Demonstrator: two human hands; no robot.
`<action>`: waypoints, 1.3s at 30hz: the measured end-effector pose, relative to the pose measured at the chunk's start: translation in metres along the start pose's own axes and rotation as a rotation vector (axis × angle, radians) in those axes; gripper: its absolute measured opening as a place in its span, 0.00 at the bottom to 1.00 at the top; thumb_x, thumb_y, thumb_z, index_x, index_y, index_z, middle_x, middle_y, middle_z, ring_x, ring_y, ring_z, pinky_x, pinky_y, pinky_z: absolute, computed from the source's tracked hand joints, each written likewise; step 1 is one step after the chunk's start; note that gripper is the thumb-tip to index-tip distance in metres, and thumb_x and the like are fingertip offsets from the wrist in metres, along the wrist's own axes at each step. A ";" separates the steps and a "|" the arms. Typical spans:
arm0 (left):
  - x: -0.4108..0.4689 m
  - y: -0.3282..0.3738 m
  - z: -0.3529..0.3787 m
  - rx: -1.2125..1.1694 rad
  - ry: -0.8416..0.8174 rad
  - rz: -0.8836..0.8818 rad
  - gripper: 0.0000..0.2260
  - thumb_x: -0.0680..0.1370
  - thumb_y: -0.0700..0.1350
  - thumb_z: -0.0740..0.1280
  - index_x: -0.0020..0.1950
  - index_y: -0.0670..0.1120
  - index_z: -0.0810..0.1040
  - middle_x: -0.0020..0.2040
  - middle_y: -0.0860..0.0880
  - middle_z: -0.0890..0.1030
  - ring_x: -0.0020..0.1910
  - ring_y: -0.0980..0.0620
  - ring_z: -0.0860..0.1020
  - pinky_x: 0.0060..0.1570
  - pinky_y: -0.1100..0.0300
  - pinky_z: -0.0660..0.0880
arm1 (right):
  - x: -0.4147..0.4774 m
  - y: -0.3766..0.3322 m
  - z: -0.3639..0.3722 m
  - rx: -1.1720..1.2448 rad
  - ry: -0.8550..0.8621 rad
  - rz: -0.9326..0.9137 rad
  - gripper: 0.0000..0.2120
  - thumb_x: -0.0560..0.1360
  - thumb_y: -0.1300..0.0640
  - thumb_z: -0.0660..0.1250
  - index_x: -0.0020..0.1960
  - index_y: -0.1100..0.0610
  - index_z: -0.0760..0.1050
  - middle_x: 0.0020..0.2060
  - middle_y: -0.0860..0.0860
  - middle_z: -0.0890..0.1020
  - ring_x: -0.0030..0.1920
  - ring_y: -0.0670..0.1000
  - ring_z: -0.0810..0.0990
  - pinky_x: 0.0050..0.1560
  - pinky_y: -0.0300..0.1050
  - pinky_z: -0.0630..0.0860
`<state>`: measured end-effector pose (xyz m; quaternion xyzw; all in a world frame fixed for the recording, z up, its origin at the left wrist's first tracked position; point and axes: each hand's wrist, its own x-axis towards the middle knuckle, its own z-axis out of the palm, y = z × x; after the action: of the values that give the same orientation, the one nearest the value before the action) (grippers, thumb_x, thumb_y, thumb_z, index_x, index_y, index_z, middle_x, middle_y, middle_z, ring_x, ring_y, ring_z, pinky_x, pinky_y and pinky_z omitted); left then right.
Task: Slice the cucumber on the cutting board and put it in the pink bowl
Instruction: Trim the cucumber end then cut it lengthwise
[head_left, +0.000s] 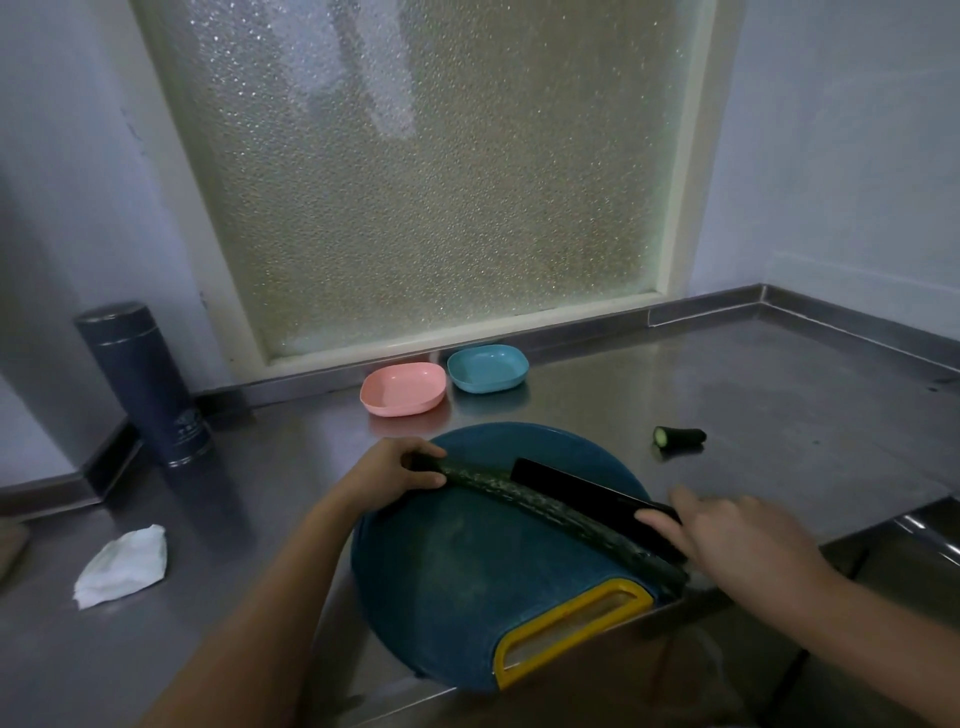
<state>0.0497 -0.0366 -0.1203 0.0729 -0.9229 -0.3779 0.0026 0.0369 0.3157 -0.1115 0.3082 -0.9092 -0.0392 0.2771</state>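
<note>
**Fingers.** The left hand's (395, 470) fingers (422, 451) are curled over the far-left end of the long, dark green, bumpy cucumber (498, 486), with the thumb beneath, pinning it in place. The right hand's (737, 545) fingers (658, 518) are spread and nearly straight. Their tips touch the handle end of the black flat-bladed knife (571, 486), but no grip is closed on it.

**Task items.** The cucumber lies whole, running diagonally across the round dark-blue cutting board with a yellow handle slot (467, 571). The knife lies flat just behind it, touching or nearly so. The shallow pink plastic bowl (400, 408) sits beyond the board's far edge and holds nothing visible.

**Step in hand, as judged.** The knife is being taken up.

- Wrap the handle fully before lifting, and keep the blade turned away from the left hand.
- Start cutting at the cucumber's right end, which overhangs the board's rim. Draw it inward first.
- Tuck the left fingertips back as the slices advance.

**Surroundings.** A short cut cucumber stub (678, 436) rests on the steel surface (753, 395), to the right of the board.
</note>
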 end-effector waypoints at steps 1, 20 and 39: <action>0.001 -0.002 -0.002 0.004 -0.002 -0.001 0.11 0.72 0.45 0.73 0.52 0.56 0.78 0.54 0.54 0.78 0.55 0.56 0.74 0.57 0.62 0.66 | 0.003 0.001 0.003 0.008 0.018 -0.011 0.29 0.74 0.38 0.50 0.25 0.57 0.69 0.12 0.51 0.64 0.11 0.51 0.63 0.30 0.30 0.40; 0.018 -0.013 -0.013 -0.103 -0.137 0.046 0.11 0.70 0.42 0.74 0.50 0.52 0.79 0.45 0.60 0.79 0.42 0.68 0.76 0.40 0.79 0.66 | 0.088 -0.058 0.040 0.148 0.055 -0.105 0.27 0.77 0.39 0.48 0.27 0.55 0.68 0.14 0.49 0.64 0.12 0.51 0.63 0.25 0.36 0.37; 0.024 -0.033 -0.020 -0.248 -0.132 0.094 0.10 0.68 0.38 0.75 0.43 0.52 0.81 0.49 0.59 0.77 0.45 0.69 0.75 0.46 0.76 0.67 | 0.101 -0.074 0.060 0.116 -0.015 -0.101 0.36 0.71 0.36 0.33 0.41 0.56 0.74 0.25 0.51 0.76 0.26 0.54 0.77 0.22 0.44 0.55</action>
<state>0.0316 -0.0766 -0.1303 0.0037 -0.8697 -0.4926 -0.0314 -0.0215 0.1913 -0.1315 0.3690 -0.8953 -0.0028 0.2494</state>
